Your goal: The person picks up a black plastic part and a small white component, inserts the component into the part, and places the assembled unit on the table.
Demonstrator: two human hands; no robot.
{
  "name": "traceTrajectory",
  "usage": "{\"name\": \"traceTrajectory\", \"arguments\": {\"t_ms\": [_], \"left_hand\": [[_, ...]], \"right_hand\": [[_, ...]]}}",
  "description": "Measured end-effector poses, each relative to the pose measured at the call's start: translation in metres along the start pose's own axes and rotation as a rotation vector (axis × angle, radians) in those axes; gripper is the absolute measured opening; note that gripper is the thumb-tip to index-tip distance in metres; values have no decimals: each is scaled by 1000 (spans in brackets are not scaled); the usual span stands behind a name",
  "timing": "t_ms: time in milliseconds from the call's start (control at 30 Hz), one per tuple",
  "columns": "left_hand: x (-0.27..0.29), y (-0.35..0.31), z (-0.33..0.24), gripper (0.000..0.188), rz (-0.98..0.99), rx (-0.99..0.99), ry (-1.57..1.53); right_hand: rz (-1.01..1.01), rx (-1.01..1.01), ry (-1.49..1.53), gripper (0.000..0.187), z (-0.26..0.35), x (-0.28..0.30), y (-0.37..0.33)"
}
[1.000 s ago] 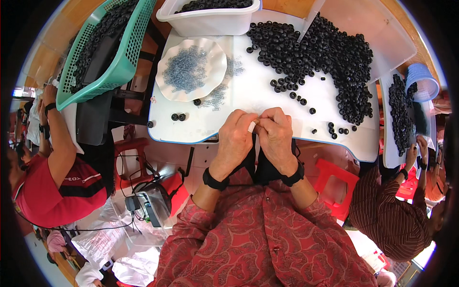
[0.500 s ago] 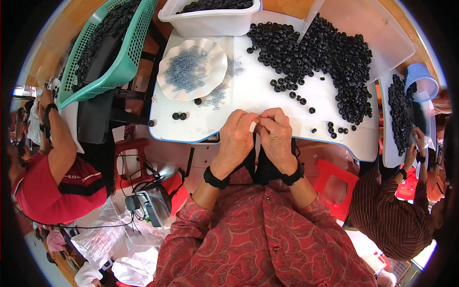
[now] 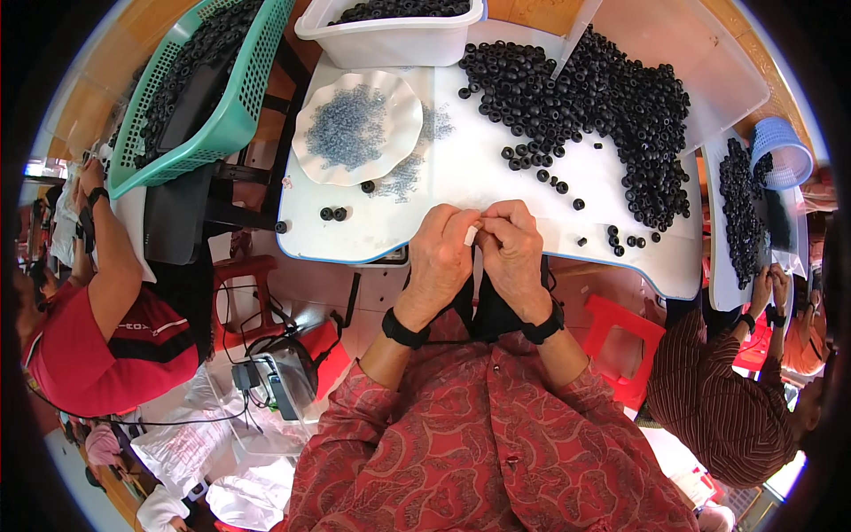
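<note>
My left hand (image 3: 441,254) and my right hand (image 3: 512,255) meet just over the table's front edge. Their thumbs and fingertips are pinched together. Whatever lies between the fingertips is too small or too hidden to make out. A white wrap (image 3: 471,235) sits on a finger of my left hand. Beyond my left hand is a white plate with a wavy rim (image 3: 401,102), holding many small translucent bluish pieces (image 3: 346,129). More of these pieces (image 3: 401,180) lie beside the plate. To the right spreads a large heap of black rings with holes (image 3: 612,111).
A white tub (image 3: 390,51) of black rings stands at the back. Left of the white table (image 3: 372,226) is a green basket (image 3: 208,133). A clear bin (image 3: 709,80) lies at the far right. Co-workers sit at both sides; a red stool (image 3: 620,346) stands at right.
My hands stay pinched together, with only a very slight shift. At the far right, a co-worker's farther hand has come down beside the other one.
</note>
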State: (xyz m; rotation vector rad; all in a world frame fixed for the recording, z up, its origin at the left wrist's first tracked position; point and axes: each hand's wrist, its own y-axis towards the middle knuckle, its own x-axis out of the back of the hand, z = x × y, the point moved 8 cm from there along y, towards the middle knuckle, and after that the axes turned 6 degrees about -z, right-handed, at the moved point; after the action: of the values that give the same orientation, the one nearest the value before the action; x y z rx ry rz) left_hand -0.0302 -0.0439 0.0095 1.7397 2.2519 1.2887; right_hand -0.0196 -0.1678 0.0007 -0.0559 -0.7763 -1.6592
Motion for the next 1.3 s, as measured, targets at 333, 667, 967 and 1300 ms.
{"name": "traceTrajectory", "arguments": {"t_ms": [333, 667, 967, 1300], "left_hand": [[1, 1, -7, 32, -1, -49, 55], [1, 2, -11, 28, 27, -95, 93], [-2, -2, -12, 31, 36, -116, 125], [1, -1, -4, 34, 13, -82, 51]], "right_hand": [[-22, -10, 18, 14, -2, 2, 2], [5, 3, 9, 13, 0, 2, 3], [-75, -60, 147, 17, 3, 10, 2], [-184, -208, 222, 13, -24, 39, 3]]}}
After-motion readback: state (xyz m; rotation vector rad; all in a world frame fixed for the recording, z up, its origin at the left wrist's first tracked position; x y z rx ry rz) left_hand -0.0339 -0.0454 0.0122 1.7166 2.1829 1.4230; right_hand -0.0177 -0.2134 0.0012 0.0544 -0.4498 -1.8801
